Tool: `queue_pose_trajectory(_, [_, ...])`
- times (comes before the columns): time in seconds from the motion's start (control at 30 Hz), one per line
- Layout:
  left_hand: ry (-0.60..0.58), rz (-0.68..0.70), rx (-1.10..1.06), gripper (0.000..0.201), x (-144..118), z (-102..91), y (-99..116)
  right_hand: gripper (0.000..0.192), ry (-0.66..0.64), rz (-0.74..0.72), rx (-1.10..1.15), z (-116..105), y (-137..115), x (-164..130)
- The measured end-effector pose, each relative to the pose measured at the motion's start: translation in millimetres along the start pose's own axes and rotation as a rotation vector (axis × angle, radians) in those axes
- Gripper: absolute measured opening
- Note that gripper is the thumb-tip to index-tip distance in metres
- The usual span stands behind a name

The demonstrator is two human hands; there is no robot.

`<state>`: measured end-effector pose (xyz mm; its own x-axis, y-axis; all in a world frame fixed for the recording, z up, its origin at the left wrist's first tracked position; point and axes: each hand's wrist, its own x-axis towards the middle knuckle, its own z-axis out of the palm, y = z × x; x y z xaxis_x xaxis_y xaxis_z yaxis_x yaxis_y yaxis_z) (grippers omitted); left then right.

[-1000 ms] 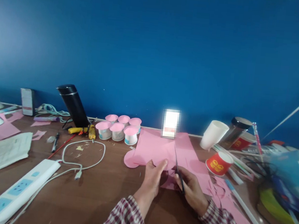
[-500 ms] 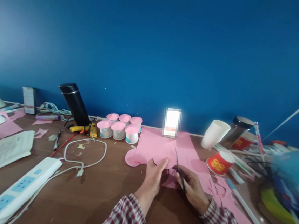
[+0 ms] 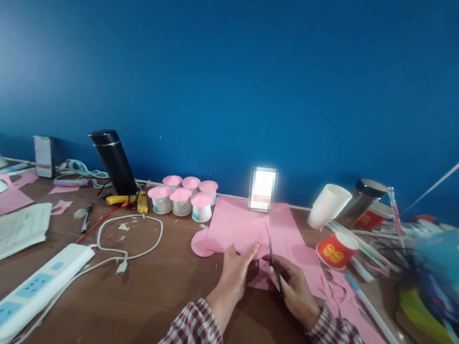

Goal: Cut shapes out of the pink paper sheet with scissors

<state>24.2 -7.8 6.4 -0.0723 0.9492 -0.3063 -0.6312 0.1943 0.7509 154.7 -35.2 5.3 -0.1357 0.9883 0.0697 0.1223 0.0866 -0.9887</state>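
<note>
Little has changed since the earlier frames: both hands stay at the near edge of the pink paper, and only the view has shifted slightly. The left hand pinches the paper's near edge, thumb on top and fingers curled beneath. The right hand is closed around the handles of the scissors, whose thin blades point up and away into the paper just right of the left thumb; whether the blades are parted cannot be told. The paper lies flat on the brown table, reaching back to the blue wall, with a rounded lobe sticking out at its left. Both sleeves are red-and-white plaid. Left of the paper stands a cluster of small pink-topped cups. Further left are a leaning black flask, a yellow glue gun, a looped white cable and a white power strip. To the right are a tipped white cup, a red cup on its side and pink scraps.
</note>
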Motion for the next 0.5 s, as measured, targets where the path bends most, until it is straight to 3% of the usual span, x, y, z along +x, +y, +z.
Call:
queue_pose_trajectory(0.27, [-0.121,0.043,0.029,0.038,-2.4,-0.9,0.8,0.046,-0.004,0.008,0.045,1.3,-4.5,-0.1])
queue_pose_trajectory(0.5, [-0.096,0.037,0.018,0.041,-3.2,0.1,2.0,0.044,0.001,0.005,0.076,1.4,-4.1,-0.3])
